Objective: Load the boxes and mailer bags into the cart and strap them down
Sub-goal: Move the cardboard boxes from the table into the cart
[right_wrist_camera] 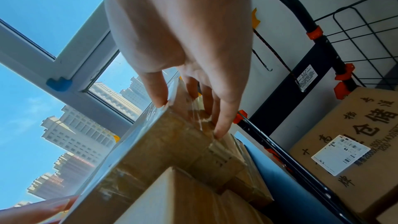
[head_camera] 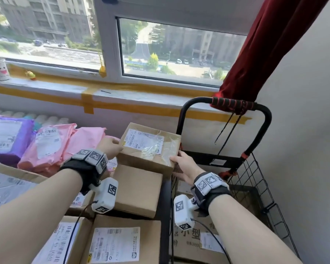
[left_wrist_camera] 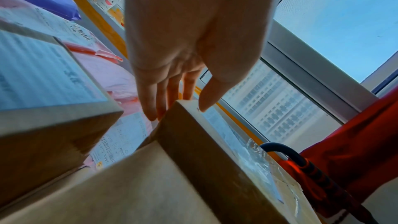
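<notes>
Cardboard box [head_camera: 150, 147] gripped at both ends, left hand [head_camera: 111, 145] on left edge, right hand [head_camera: 185, 164] on right corner, resting atop plain box [head_camera: 139, 189], cart [head_camera: 255, 168] just right, pink mailers [head_camera: 51, 145] left.

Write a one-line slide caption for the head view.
Both hands, left hand and right hand, grip a taped cardboard box atop stacked parcels beside the wire cart.
</notes>
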`<state>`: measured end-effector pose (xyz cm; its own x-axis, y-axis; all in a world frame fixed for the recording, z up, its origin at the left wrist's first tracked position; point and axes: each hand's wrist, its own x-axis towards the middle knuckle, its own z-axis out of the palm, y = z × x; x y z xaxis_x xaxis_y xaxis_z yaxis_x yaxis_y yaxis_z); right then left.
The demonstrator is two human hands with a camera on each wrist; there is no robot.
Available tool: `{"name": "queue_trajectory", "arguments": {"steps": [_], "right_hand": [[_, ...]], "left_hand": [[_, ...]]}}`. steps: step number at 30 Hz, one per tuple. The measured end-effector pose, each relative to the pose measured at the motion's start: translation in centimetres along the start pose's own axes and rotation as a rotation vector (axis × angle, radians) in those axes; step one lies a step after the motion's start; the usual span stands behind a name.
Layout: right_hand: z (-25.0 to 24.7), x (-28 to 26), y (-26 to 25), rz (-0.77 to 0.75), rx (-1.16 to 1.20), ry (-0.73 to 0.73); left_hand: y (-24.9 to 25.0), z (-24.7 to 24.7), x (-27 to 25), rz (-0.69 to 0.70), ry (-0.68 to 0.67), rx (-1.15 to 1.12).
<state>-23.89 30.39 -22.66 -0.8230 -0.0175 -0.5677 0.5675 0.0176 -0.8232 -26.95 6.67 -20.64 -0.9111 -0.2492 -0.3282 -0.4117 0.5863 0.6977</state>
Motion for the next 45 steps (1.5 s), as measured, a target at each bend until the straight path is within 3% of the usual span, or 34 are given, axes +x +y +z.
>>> {"name": "queue_trajectory", "arguments": {"steps": [6, 11, 19, 24, 31, 37, 45], "right_hand": [[-4.9, -2.7, -1.4, -0.107, 0.074, -0.007], [-12.9, -6.0, -1.9, -0.191, 0.124, 0.009], [-27.8, -7.7, 2.3, -0.194, 0.031, 0.059], [-32.2, -7.2, 6.3, -0.102, 0.053, 0.062], [-33.6, -1.7, 11.7, 0.014, 0.006, 0.047], [-33.0, 7.0, 15.3, 0.134, -0.007, 0.088], [-31.5, 18.9, 21.0, 0.296, -0.066, 0.106]], "left_hand": [[4.6, 1.0, -3.1, 0.082, 0.096, -0.13], [10.2, 5.7, -8.0, 0.15, 0.111, -0.203], [14.4, 19.1, -14.9, 0.09, -0.085, -0.27], [13.5, 25.4, -16.7, -0.082, -0.226, -0.331], [8.3, 32.0, -13.4, -0.223, -0.29, -0.367], [4.3, 37.0, -5.8, -0.256, -0.311, -0.353], [-3.2, 44.2, 4.3, -0.413, -0.325, -0.331]]}}
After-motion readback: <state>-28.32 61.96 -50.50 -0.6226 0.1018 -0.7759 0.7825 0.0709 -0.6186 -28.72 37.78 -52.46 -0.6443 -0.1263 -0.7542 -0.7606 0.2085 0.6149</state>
